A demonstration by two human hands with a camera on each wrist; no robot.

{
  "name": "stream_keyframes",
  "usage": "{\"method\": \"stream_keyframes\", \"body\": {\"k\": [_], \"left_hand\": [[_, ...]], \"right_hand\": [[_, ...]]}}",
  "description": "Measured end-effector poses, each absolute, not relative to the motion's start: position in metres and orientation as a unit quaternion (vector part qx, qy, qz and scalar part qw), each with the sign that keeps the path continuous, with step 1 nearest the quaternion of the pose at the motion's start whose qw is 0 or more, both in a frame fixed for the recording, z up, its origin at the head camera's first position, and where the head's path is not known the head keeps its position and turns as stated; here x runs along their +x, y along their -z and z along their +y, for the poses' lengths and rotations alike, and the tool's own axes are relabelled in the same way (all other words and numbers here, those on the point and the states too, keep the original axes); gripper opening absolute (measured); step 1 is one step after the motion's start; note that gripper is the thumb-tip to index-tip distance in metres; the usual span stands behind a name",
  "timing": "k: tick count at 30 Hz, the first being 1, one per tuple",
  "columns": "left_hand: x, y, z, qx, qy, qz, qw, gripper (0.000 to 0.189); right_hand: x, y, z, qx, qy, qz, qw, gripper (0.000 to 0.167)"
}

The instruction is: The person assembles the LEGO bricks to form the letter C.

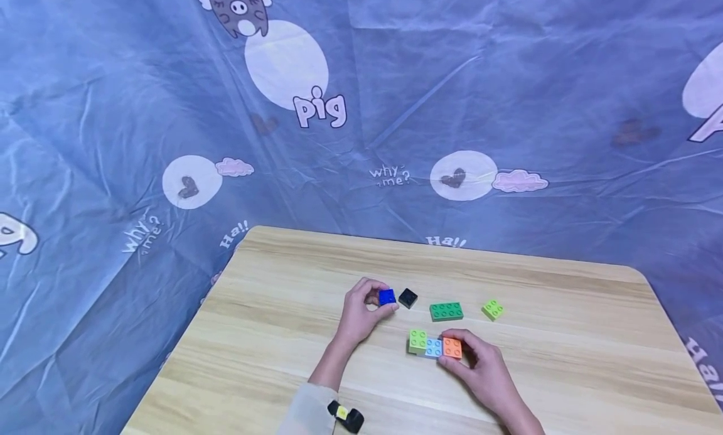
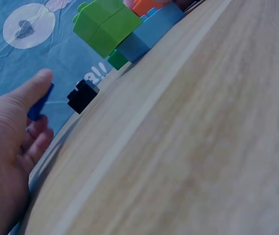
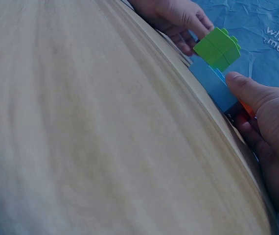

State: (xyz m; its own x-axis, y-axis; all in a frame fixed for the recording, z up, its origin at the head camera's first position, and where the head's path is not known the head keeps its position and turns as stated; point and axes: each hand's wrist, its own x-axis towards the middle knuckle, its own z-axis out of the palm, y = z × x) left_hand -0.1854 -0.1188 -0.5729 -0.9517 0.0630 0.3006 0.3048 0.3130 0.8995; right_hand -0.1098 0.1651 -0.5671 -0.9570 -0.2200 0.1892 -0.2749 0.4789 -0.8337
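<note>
My left hand (image 1: 359,311) pinches a dark blue brick (image 1: 386,297) between thumb and fingers, just left of a small black brick (image 1: 408,298). In the left wrist view the blue brick (image 2: 40,104) is partly hidden behind the thumb. Nearer to me, my right hand (image 1: 484,365) grips a joined row of bricks by its orange end (image 1: 452,348). A light blue brick (image 1: 433,347) forms the row's base, and lime green (image 1: 418,339) rises at its left end. The right wrist view shows a seam across the lime green part (image 3: 219,49), which overhangs the light blue brick.
Behind the joined row lies a dark green brick (image 1: 446,311) with two rows of studs. Farther right is a small lime green brick (image 1: 492,309). All are on a wooden table (image 1: 271,284), with a blue printed cloth (image 1: 395,96) hanging around its back and sides.
</note>
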Motion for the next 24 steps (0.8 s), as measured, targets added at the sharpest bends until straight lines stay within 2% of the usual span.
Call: {"method": "stream_keyframes", "body": {"k": [5, 9, 17, 24], "left_hand": [[-0.179, 0.57, -0.115, -0.09, 0.645, -0.753, 0.099, 0.039], [-0.167, 0.566, -0.111, -0.072, 0.695, -0.712, 0.063, 0.043], [-0.151, 0.56, -0.1, -0.087, 0.753, -0.652, -0.004, 0.054], [-0.14, 0.555, -0.092, -0.098, 0.754, -0.649, -0.027, 0.049]], "right_hand": [[-0.111, 0.567, 0.166, 0.152, -0.498, -0.853, 0.033, 0.045], [-0.111, 0.567, 0.165, 0.154, -0.503, -0.85, 0.028, 0.045], [-0.115, 0.564, 0.166, 0.141, -0.492, -0.859, 0.013, 0.044], [-0.115, 0.565, 0.168, 0.142, -0.492, -0.859, 0.017, 0.044]]}}
